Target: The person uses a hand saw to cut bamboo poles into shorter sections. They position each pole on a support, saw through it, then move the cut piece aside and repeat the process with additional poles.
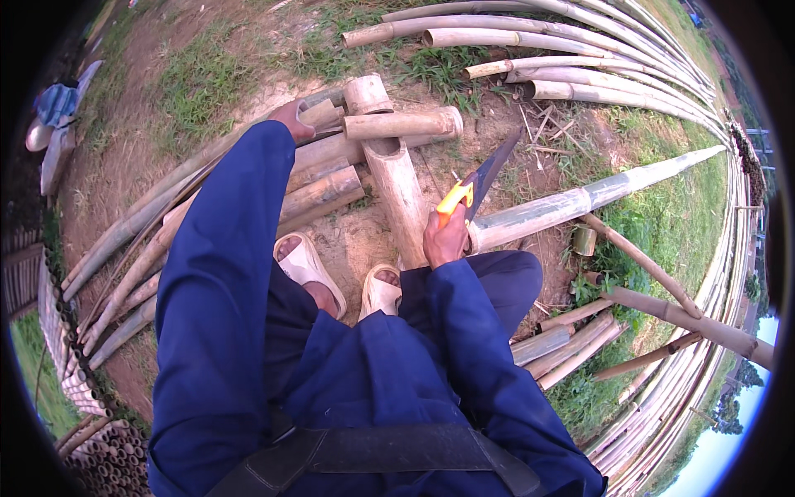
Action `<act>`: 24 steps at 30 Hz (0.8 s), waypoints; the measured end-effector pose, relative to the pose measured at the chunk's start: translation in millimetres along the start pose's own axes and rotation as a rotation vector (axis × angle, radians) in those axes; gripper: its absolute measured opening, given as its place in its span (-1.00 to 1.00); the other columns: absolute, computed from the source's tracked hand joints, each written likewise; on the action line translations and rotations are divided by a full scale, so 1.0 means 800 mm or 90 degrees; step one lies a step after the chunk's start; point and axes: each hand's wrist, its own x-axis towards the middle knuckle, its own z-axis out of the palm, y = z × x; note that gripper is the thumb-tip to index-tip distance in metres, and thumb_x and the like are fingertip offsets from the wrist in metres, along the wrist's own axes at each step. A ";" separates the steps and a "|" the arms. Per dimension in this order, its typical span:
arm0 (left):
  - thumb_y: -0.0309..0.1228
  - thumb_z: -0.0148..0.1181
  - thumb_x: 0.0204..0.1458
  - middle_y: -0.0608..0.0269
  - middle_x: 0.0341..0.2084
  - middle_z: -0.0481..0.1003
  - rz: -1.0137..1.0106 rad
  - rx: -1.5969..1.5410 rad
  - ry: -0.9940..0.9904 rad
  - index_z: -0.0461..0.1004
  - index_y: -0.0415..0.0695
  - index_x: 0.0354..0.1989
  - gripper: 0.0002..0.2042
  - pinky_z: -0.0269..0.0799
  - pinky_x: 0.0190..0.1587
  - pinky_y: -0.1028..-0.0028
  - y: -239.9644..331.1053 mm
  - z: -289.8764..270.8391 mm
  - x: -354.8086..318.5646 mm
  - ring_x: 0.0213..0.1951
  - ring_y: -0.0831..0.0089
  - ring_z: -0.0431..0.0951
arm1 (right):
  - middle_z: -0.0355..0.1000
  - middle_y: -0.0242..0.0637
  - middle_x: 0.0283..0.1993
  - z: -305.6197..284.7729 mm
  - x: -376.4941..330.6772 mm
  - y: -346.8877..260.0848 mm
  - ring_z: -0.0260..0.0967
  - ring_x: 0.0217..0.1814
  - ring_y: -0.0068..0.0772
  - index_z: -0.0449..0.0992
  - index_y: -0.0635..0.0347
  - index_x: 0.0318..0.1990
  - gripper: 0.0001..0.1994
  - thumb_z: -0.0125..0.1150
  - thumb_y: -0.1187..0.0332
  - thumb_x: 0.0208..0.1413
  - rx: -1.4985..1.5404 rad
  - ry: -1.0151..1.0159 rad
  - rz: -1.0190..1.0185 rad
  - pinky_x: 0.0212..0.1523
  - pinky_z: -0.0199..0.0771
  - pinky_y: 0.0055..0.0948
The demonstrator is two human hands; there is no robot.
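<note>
Bamboo pole (571, 201), pale and long, lies across the dirt in front of the person, running from just beside the right knee out toward the upper right over a patch of grass. Its near end sits just beside the right hand (445, 240), which is wrapped tight around the yellow handle of a hand saw (476, 184); the dark blade points up and away from the fist, angled toward the upper right, above the pole. The left hand (291, 118) reaches far forward at the end of a blue sleeve and rests on a short bamboo piece (321, 114) on top of a pile; the fingers curl over it, though how firmly they grip I cannot tell. Just right of that hand a short thick bamboo section (403, 124) lies crosswise over a longer upright-running length (396, 186). Both feet, in pale sandals (308, 267), stand on bare earth between the pile and the pole. More long bamboo stems (530, 37) lie along the far top and curve down the right side, and cut lengths (571, 341) lie near the right leg
</note>
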 end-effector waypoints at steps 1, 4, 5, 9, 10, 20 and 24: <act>-0.20 0.49 -0.29 -0.03 -0.11 0.63 -0.020 -0.022 -0.019 0.52 -0.12 0.12 -0.33 0.49 0.08 0.22 -0.005 0.001 0.003 -0.02 0.06 0.63 | 0.45 0.17 -0.19 -0.003 0.001 0.002 0.44 -0.09 0.27 0.39 0.33 -0.11 -0.66 0.37 0.32 0.09 -0.022 -0.033 0.004 -0.06 0.38 0.06; -0.18 0.50 -0.27 -0.05 -0.11 0.63 -0.001 -0.056 -0.032 0.49 -0.12 0.16 -0.29 0.49 0.08 0.20 -0.027 0.001 0.006 0.00 0.03 0.62 | 0.46 0.08 -0.08 -0.031 -0.003 -0.024 0.42 0.02 0.20 0.42 0.32 0.02 -0.53 0.45 0.27 0.05 -0.099 -0.047 -0.117 0.04 0.40 0.01; -0.17 0.51 -0.27 -0.06 -0.13 0.63 0.020 -0.063 -0.031 0.48 -0.11 0.17 -0.28 0.50 0.08 0.20 -0.032 0.004 0.005 0.00 0.03 0.63 | 0.46 0.05 -0.04 -0.042 0.000 -0.032 0.41 0.05 0.18 0.42 0.31 0.07 -0.48 0.47 0.25 0.04 -0.127 -0.036 -0.178 0.07 0.40 -0.01; -0.12 0.54 -0.23 -0.08 -0.01 0.58 0.027 0.014 0.033 0.41 -0.06 0.27 -0.21 0.44 0.18 0.17 -0.007 -0.005 -0.025 0.08 0.03 0.58 | 0.29 0.00 0.35 -0.026 0.078 -0.087 0.26 0.36 0.07 0.32 0.20 0.35 -0.25 0.49 0.16 0.02 -0.199 -0.038 -0.405 0.32 0.24 -0.04; -0.13 0.56 -0.22 -0.07 0.02 0.56 0.041 0.024 0.057 0.40 -0.06 0.28 -0.20 0.42 0.20 0.17 -0.001 -0.005 -0.027 0.10 0.03 0.57 | 0.25 -0.03 0.42 -0.013 0.107 -0.101 0.22 0.42 0.06 0.28 0.17 0.39 -0.21 0.48 0.11 0.02 -0.232 -0.055 -0.458 0.37 0.18 -0.03; -0.11 0.39 0.08 -0.01 0.10 0.51 0.014 0.157 0.064 0.32 0.01 0.35 -0.34 0.45 0.18 0.12 -0.003 -0.141 -0.103 0.10 0.05 0.57 | 0.42 -0.25 0.21 0.042 0.244 -0.108 0.37 0.33 -0.08 0.38 -0.09 0.34 -0.23 0.48 -0.10 -0.03 -0.426 -0.391 -0.547 0.30 0.13 0.17; -0.20 0.42 0.08 0.04 -0.10 0.54 -0.038 0.154 0.115 0.38 0.03 0.30 -0.41 0.50 0.02 0.17 -0.019 -0.189 -0.172 -0.08 0.10 0.58 | 0.47 -0.25 0.12 0.049 0.242 -0.132 0.41 0.29 -0.15 0.45 -0.06 0.24 -0.29 0.56 -0.01 -0.08 -0.542 -0.404 -0.519 0.23 0.17 0.17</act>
